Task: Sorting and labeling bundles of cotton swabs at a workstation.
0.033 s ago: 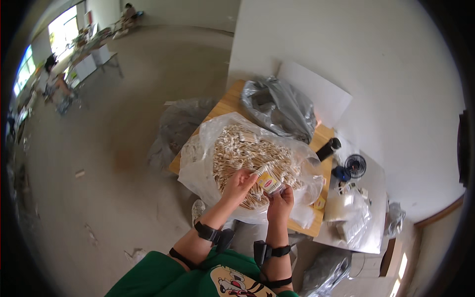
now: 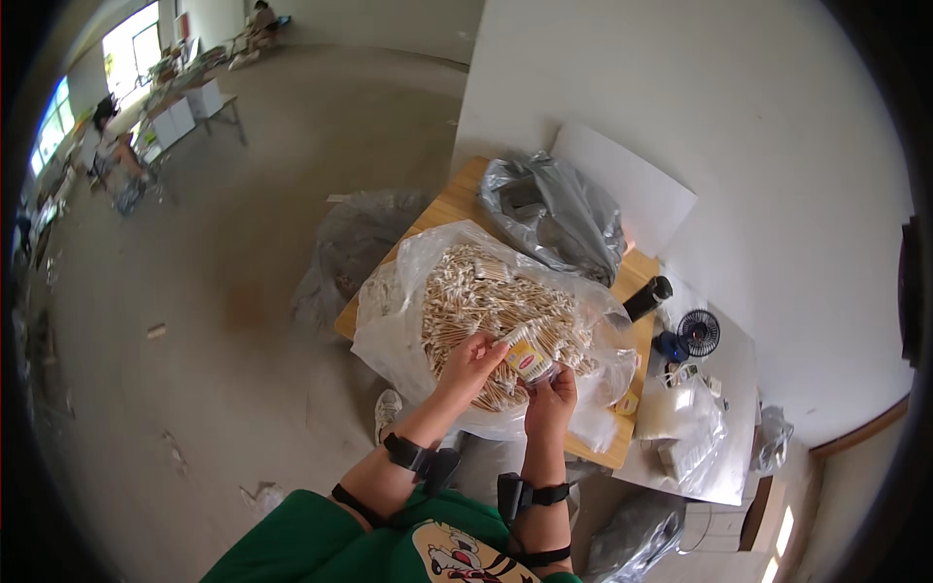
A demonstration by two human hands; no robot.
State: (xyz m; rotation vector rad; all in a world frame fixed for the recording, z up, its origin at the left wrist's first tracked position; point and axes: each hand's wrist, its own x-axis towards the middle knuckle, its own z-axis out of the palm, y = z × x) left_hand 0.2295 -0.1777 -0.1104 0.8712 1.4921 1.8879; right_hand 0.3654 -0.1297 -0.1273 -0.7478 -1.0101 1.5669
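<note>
Between both hands, over the heap, is a small clear packet of cotton swabs [image 2: 528, 357] with a yellow label. My left hand [image 2: 470, 369] grips its left side, thumb and fingers closed on the edge. At its lower right end, my right hand [image 2: 551, 394] pinches the clear plastic. Beneath them lies a big pile of loose cotton swabs [image 2: 486, 301], sticks pointing every way. The pile rests in a spread-open clear plastic bag [image 2: 389, 325] on a wooden table [image 2: 442, 216].
A grey plastic bag [image 2: 573, 219] stands at the table's far side. To the right are a black bottle [image 2: 648, 297], a small fan [image 2: 698, 333] and clear plastic bags [image 2: 695, 437] on a side table. Another grey bag [image 2: 355, 253] sits on the floor at left. Two people are far off.
The whole view has shifted very slightly. Both hands keep the same hold on the packet of cotton swabs.
</note>
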